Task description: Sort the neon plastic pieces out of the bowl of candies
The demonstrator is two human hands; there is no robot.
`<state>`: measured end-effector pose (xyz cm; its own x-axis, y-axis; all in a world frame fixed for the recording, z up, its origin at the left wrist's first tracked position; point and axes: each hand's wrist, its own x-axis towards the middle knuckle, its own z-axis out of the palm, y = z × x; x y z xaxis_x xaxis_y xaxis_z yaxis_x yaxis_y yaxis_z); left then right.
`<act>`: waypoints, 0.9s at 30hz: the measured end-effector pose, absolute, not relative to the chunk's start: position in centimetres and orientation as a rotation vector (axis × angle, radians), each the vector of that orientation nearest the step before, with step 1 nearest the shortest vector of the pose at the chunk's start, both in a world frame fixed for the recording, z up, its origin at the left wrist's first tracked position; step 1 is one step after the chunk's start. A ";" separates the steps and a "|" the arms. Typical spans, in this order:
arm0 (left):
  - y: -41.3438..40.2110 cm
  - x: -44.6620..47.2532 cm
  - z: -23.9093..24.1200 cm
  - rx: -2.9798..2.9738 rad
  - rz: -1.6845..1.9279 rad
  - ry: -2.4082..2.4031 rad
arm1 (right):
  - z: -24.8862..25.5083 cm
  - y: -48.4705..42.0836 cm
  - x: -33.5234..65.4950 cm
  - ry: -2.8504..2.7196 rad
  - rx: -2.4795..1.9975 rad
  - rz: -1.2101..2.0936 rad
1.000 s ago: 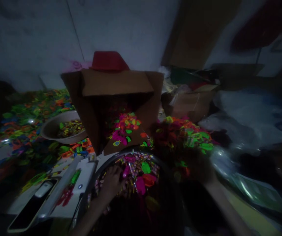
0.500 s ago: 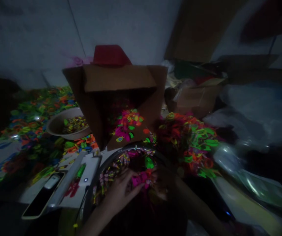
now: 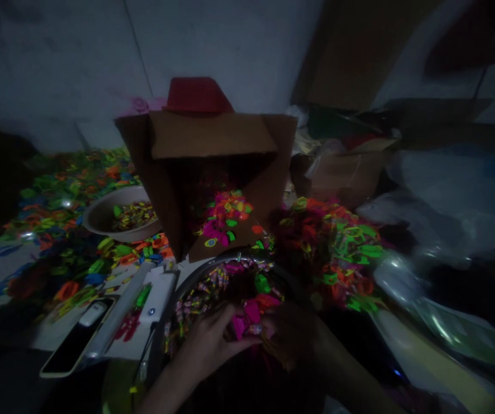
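While the left fingers (image 3: pixel 225 317) narrowly pinch a pink piece (image 3: pixel 241 326), long axis unclear, the right hand's (image 3: pixel 292 332) grip can't be told.

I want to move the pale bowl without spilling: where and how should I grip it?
Probably take the bowl by its left rim, from above left: the inner wall is bare there, while the cardboard box hides its right edge.

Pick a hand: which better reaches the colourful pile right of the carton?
Right, probably. The right hand, its hold too dark to read, is nearer the colourful pile, on the same side. The left hand sits farther off, its grip on a pink piece.
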<state>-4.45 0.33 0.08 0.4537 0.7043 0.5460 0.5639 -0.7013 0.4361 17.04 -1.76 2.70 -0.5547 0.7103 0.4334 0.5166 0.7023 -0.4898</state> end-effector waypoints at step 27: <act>-0.7 -4.1 1.7 2.721 0.786 1.048 | 2.8 -2.4 16.3 -2.324 -0.870 0.180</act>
